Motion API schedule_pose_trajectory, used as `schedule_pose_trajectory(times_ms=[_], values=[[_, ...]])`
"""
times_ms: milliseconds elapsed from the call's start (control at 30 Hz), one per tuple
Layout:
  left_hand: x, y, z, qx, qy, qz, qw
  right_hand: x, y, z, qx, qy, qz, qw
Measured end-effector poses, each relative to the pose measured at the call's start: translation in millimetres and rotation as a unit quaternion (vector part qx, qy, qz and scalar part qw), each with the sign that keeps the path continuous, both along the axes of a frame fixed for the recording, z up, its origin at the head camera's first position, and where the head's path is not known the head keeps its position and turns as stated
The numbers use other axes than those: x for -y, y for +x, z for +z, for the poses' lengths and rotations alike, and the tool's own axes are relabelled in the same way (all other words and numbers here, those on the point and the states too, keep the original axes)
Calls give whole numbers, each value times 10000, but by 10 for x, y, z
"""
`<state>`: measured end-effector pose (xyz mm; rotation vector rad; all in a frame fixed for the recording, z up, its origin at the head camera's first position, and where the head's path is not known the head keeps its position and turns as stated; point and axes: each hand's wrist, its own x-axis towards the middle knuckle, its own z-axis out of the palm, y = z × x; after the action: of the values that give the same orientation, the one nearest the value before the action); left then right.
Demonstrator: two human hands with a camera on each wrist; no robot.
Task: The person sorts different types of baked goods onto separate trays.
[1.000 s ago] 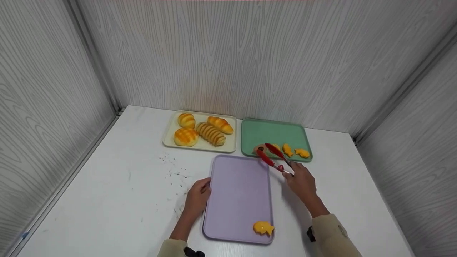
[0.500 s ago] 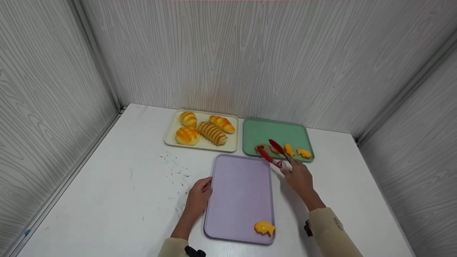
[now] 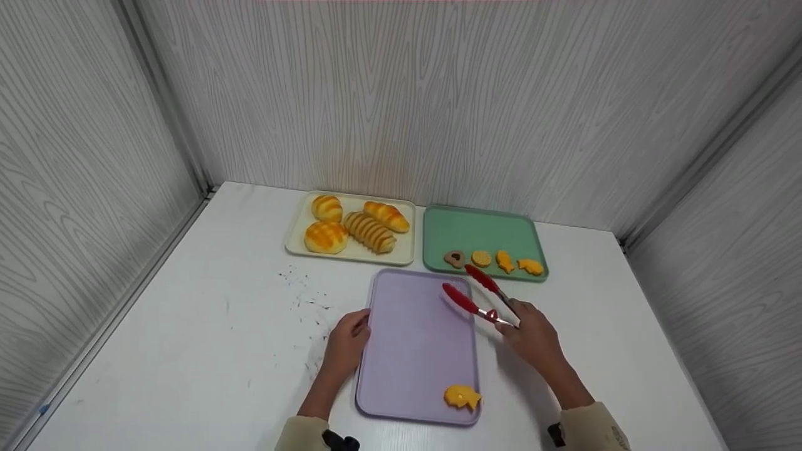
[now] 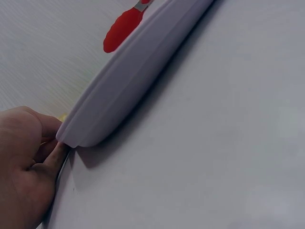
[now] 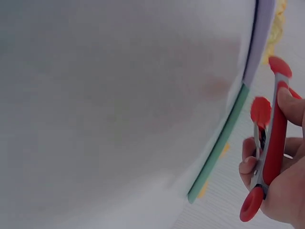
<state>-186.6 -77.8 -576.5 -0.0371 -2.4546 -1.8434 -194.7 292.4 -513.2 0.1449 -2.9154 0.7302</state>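
My right hand (image 3: 534,335) grips a pair of red-tipped tongs (image 3: 479,312), also seen in the right wrist view. The tongs' tips are spread with nothing between them, over the far right corner of the purple tray (image 3: 416,344). With my left hand (image 3: 346,344) I pinch that tray's left edge; the left wrist view shows the thumb and fingers at its rim (image 4: 102,109). A yellow fish-shaped cookie (image 3: 462,396) lies in the tray's near right corner. Beyond the tongs, a brown heart-shaped cookie (image 3: 455,259) and a round yellow cookie (image 3: 481,259) lie on the green tray (image 3: 476,228).
Two more fish-shaped cookies (image 3: 505,262) lie at the green tray's near right side. At the back left, a cream tray (image 3: 297,241) bears several breads, among them a striped roll (image 3: 369,233). Grey wood-grain walls (image 3: 401,100) enclose the white table (image 3: 188,326).
The tongs have drawn back from above the green tray's heart-shaped cookie toward the purple tray, with nothing held. Their tips look wider apart. My left hand stays at the purple tray's edge.
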Motion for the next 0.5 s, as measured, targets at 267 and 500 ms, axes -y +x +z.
schedule_pose_trajectory(times_ms=[267,500], values=[[-5,24,26,32,-85,110,9999,-64,391,107,869,95,-83,9961],[-11,5,22,18,-40,77,10000,-145,678,155,1318,76,-96,9912]])
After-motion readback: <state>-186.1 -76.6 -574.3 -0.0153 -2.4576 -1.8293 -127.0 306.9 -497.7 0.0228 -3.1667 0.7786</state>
